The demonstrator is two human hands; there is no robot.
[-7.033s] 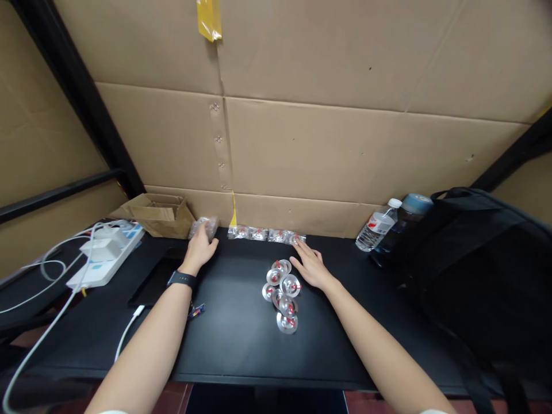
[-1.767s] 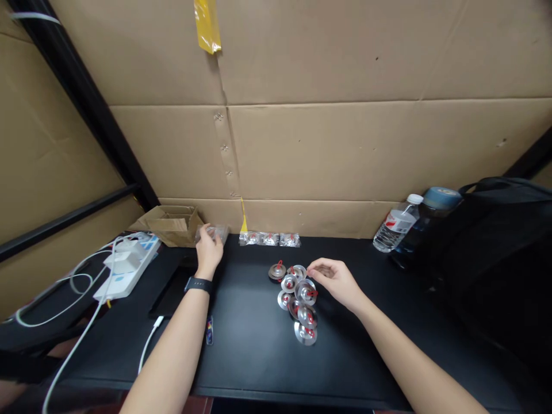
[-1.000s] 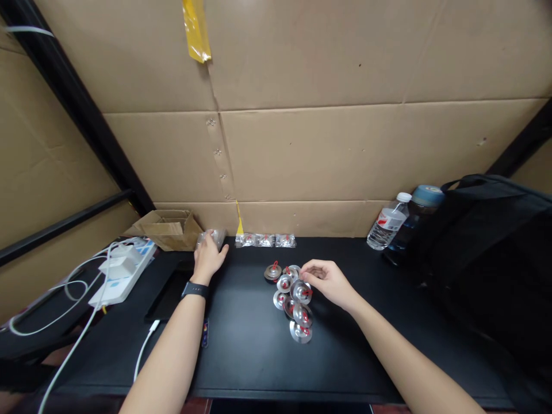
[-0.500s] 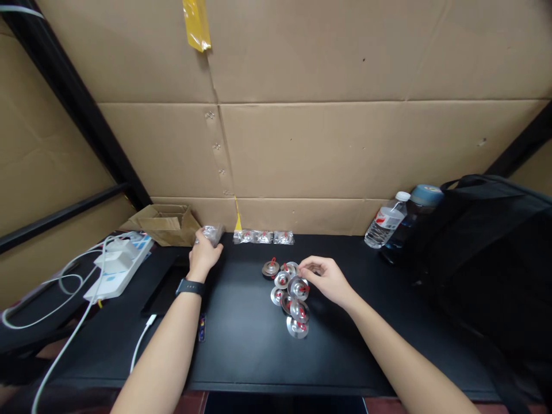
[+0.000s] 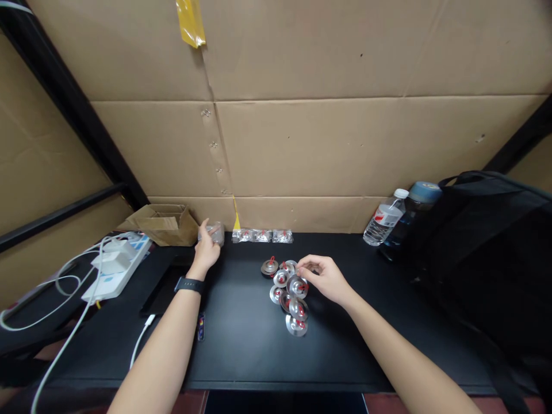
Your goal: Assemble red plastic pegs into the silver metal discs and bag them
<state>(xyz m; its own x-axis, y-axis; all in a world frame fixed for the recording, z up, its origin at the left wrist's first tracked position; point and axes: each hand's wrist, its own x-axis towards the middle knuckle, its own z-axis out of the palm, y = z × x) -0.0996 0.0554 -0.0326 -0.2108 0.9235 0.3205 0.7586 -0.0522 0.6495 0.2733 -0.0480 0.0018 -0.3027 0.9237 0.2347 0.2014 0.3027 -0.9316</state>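
My left hand (image 5: 207,250), fingers spread, rests against clear plastic packaging (image 5: 218,233) near the back wall. Several silver domed discs with red loops, like small finger cymbals (image 5: 297,309), lie in an overlapping cluster on the black table. At the cluster's upper right edge, my right hand (image 5: 324,277) has thumb and fingertips pinched together, touching or just beside a disc. Whatever is between those fingertips is too small to make out. Three clear packets (image 5: 262,236), each with a silver and red item inside, lie in a row along the wall.
Left of my hand stands a brown paper bag (image 5: 166,224), with a black tray (image 5: 161,290) in front. A white power strip (image 5: 116,267) with cables lies far left. To the right are a water bottle (image 5: 385,218), a blue-capped bottle (image 5: 425,194) and a black backpack (image 5: 483,270).
My left hand's fingers have lifted and spread from the clear packaging, showing more of it. The right hand keeps its pinch beside the discs. The view has shifted slightly.
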